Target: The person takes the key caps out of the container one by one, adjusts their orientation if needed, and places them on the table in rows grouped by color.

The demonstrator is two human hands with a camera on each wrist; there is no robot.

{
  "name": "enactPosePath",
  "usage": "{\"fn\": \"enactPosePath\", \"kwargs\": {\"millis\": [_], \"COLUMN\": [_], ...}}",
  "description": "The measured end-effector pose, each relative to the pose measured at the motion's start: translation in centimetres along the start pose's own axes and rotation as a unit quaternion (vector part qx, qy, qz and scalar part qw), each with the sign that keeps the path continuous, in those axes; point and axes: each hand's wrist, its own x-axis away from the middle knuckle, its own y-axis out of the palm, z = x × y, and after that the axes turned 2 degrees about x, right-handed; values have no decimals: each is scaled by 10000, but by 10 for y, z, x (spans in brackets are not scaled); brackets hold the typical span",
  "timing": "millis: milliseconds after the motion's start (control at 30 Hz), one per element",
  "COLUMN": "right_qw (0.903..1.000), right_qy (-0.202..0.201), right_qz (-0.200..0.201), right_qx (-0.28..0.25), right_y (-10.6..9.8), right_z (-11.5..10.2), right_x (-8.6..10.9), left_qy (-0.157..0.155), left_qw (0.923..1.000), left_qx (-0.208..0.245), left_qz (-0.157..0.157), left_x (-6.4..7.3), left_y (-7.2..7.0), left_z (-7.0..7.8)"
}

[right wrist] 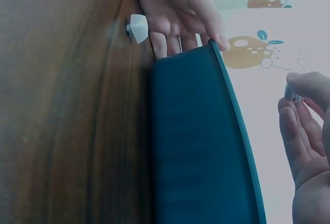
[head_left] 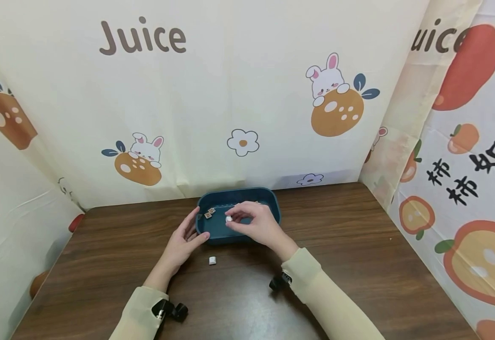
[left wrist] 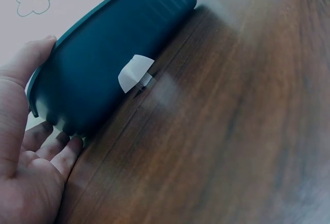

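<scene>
A dark teal tray (head_left: 239,239) stands at the table's back edge against the curtain. My left hand (head_left: 182,243) grips its left end, thumb (left wrist: 33,56) at the rim and the other fingers against the outer wall. Over the tray, my right hand (head_left: 257,225) pinches a small white keycap (head_left: 229,218) between thumb and fingertips. A second white keycap (head_left: 212,260) lies on the table in front of the tray; the left wrist view shows a narrow stem under it. Small brown-and-white square pieces (head_left: 208,215) lie inside the tray, partly hidden by my right hand.
Brown wood-grain table (head_left: 336,264) extends on both sides and in front of the tray. A printed curtain (head_left: 205,94) rises directly behind it, with more printed cloth at left and right. Each wrist carries a small black camera (head_left: 172,309).
</scene>
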Motion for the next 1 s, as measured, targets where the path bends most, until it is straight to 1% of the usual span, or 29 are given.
{"fn": "enactPosePath", "kwargs": {"millis": [100,167,400,500,633,733,833,933,1000], "right_qw": [9997,9994,9961,9945,9953,9969,9970,9959,9937], "right_qy": [-68,-20,681,850,852,677,569,630,795], "right_qz": [77,100,-12,-90,-157,-213,-281,-382,-511], "right_qx": [-218,-340,-553,-604,-443,-350,-439,-533,-606], "right_y": [1,1,2,3,6,8,10,13,14], "right_z": [1,1,-2,-5,-11,-14,-16,-19,-22], "right_x": [6,10,25,29,32,35,38,43,46], "left_qy": [-21,-26,-13,-43,-90,-92,-78,-74,-66], "left_qw": [10000,10000,10000,9999,9999,9999,9999,9999,9999], "left_qx": [19,37,71,76,13,-31,-30,-34,-37], "left_qz": [11,16,34,64,85,95,109,109,100], "left_x": [0,0,-1,-1,-1,-1,-1,-1,-1], "left_y": [0,0,1,1,1,0,1,1,1], "left_z": [-1,-1,0,0,0,0,-1,-2,-2]}}
